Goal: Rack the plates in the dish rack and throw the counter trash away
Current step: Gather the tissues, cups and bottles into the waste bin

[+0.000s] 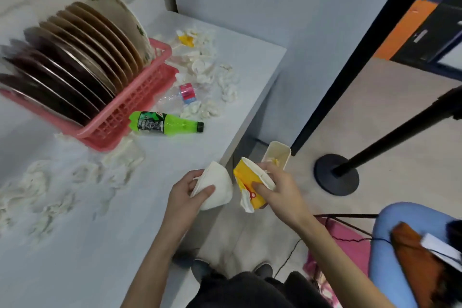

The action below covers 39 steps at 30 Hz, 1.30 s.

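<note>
Counter (120,252), pale grey. Its right edge runs diagonally and meets the grey wall at the far right corner.

1. Dish rack (130,107), pink plastic lattice, on the far left part of the counter. Plates (82,57) stand on edge in a row inside it, dark ones at the left end, tan ones in the middle, and one pale patterned plate at the far end.
2. Green bottle (162,124), lying on its side just beside the rack's near right corner, cap toward the right edge.
3. Clear bottle (182,95), crushed, with a pink and blue label, beyond the green one.
4. Crumpled tissues (226,84), heaped toward the far right corner, with a yellow wrapper (186,39) among them. More crumpled paper (47,195) is scattered along the near left part.
5. Left hand (186,192), at the right edge, fingers curled round a white paper cup (220,186) that overhangs the edge.
6. Right hand (277,187), off the counter and over the floor, gripping a crushed yellow cup (246,176) by its rim. The two cups are near each other but apart.
7. Bin (285,155), small and cream, on the floor against the counter's right side, just beyond the right hand, with some scraps inside.

Floor to the right: a black stand base (336,175) near the bin and a blue chair (390,245) nearer, leaving a narrow strip beside the counter edge.
</note>
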Motion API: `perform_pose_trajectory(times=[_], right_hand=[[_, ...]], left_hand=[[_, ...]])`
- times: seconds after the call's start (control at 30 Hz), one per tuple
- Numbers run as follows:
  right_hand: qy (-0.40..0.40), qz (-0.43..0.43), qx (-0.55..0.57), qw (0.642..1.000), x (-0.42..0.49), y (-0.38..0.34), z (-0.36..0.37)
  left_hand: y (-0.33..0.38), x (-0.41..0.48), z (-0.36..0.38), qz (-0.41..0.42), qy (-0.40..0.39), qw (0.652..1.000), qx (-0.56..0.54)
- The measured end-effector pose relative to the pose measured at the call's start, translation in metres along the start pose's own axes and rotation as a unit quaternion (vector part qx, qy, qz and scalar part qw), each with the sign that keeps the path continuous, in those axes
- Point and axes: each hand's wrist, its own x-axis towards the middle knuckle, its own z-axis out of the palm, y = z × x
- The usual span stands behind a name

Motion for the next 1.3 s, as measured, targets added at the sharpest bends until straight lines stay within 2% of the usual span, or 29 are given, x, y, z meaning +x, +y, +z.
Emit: perform_pose_trajectory(times=[0.27, 0.37, 0.57, 0.8, 1.03, 1.3], right_hand=[[0.081, 0.074, 0.004, 0.994, -0.038, 0.074, -0.091], [0.119, 0.112, 0.003, 0.987, -0.042, 0.094, -0.112], [0.137, 0.172, -0.012, 0.975, -0.027, 0.127, -0.136], [0.140, 0.219, -0.005, 0.966, 0.037, 0.161, -0.153], [0.147, 0.265, 0.018, 0.953, 0.137, 0.205, -0.167], [0.139, 0.296, 0.057, 0.943, 0.236, 0.317, -0.157]], left_hand=[[-0.001, 0.005, 0.117, 0.004, -0.053, 0.996, 0.067], [-0.002, 0.013, 0.141, -0.009, -0.084, 0.992, 0.090], [-0.009, 0.050, 0.170, -0.030, -0.118, 0.984, 0.131], [-0.020, 0.131, 0.204, -0.062, -0.148, 0.974, 0.162], [-0.030, 0.235, 0.257, -0.106, -0.139, 0.969, 0.177], [-0.122, 0.329, 0.322, -0.151, -0.130, 0.964, 0.175]])
